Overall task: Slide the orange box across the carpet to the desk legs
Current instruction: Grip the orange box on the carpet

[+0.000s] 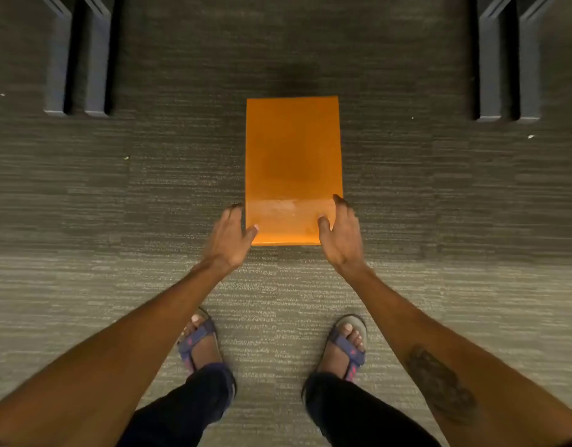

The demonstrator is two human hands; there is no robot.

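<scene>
An orange box [292,156] lies flat on the grey carpet [117,204], its long side pointing away from me. My left hand [228,235] grips the box's near left corner, fingers down its left side and thumb on top. My right hand [341,235] holds the near right corner the same way. Dark desk legs stand at the far left [76,59] and far right [503,59]. The box's far edge lies roughly level with the near ends of those legs, midway between them.
My two sandalled feet [200,340] [345,343] stand on the carpet just behind the box. Open carpet stretches between the two pairs of desk legs beyond the box. Small white specks [531,136] dot the carpet.
</scene>
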